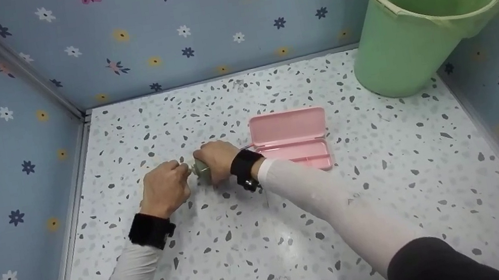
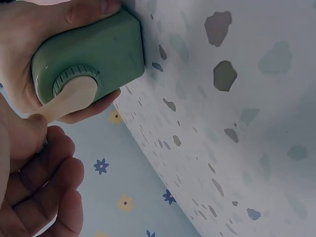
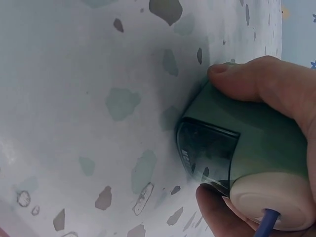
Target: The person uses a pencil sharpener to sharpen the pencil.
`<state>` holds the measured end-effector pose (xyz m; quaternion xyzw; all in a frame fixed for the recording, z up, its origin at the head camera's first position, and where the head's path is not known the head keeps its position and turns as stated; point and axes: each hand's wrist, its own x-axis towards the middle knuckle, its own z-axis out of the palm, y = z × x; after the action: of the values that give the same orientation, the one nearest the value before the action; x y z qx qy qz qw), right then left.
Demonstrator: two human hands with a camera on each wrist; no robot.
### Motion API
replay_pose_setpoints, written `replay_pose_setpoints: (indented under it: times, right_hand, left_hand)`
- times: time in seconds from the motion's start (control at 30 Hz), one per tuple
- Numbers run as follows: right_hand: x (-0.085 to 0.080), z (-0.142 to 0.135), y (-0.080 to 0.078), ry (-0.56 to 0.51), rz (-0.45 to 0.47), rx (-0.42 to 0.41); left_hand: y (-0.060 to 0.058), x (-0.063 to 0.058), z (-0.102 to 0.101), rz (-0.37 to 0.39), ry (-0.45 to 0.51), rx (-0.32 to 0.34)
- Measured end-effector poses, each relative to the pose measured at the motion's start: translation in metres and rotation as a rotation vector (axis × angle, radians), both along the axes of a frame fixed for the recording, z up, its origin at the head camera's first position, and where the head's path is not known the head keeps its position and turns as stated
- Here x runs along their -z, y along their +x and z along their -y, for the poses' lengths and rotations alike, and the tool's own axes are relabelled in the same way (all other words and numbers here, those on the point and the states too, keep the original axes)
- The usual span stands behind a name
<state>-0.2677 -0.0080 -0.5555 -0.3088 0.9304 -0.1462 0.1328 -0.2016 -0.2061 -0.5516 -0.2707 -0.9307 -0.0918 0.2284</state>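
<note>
A green crank pencil sharpener (image 3: 269, 136) lies on the speckled tabletop, with a clear dark window in its side. My right hand (image 1: 218, 159) grips its body, thumb on one side and fingers on the other. From the round cream end sticks a blue pencil (image 3: 267, 223); its tip is hidden inside. At the opposite end is a cream crank handle (image 2: 79, 95), whose outer end my left hand (image 1: 164, 188) pinches between thumb and curled fingers. The knob itself is mostly covered by those fingers. Just right of the right hand lies an opened pink pencil case (image 1: 288, 127).
A tall green bin (image 1: 402, 45) stands at the back right corner of the speckled table (image 1: 255, 239). Flower-patterned panels (image 1: 211, 26) enclose the back and both sides. The right forearm crosses over the pencil case's lower corner.
</note>
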Motion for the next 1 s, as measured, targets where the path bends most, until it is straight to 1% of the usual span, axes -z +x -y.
replay_pose_setpoints:
  times: [0.13, 0.23, 0.33, 0.4, 0.47, 0.57, 0.63, 0.7, 0.83, 1.0]
  right_hand:
    - [0.002, 0.001, 0.001, 0.002, 0.004, -0.004]
    - [0.002, 0.0, 0.002, -0.002, 0.006, -0.006]
    - [0.001, 0.0, 0.002, -0.002, 0.003, 0.002]
    - [0.0, 0.0, 0.002, 0.005, 0.001, 0.007]
    - [-0.002, 0.0, 0.002, 0.011, 0.001, 0.007]
    - [-0.002, 0.001, 0.001, 0.007, -0.003, 0.006]
    - [-0.002, 0.001, 0.0, -0.004, -0.009, -0.001]
    - [-0.002, 0.001, -0.001, -0.015, -0.015, -0.01]
    - [0.001, -0.001, -0.001, -0.026, -0.014, -0.021]
    - [0.003, -0.003, -0.001, -0.031, 0.0, -0.029]
  left_hand:
    - [0.008, 0.005, 0.0, -0.014, 0.01, 0.013]
    - [0.014, 0.006, -0.001, 0.007, 0.0, 0.016]
    - [0.018, 0.008, -0.003, 0.06, -0.02, 0.028]
    - [0.019, 0.011, -0.004, 0.118, -0.043, 0.032]
    - [0.018, 0.017, -0.005, 0.192, -0.057, 0.027]
    - [0.012, 0.028, -0.007, 0.288, -0.066, -0.01]
    - [0.006, 0.034, -0.007, 0.332, -0.063, -0.042]
    - [-0.002, 0.038, -0.006, 0.359, -0.063, -0.067]
    - [-0.017, 0.04, -0.003, 0.4, -0.06, -0.079]
    - [-0.034, 0.036, 0.0, 0.406, -0.039, -0.089]
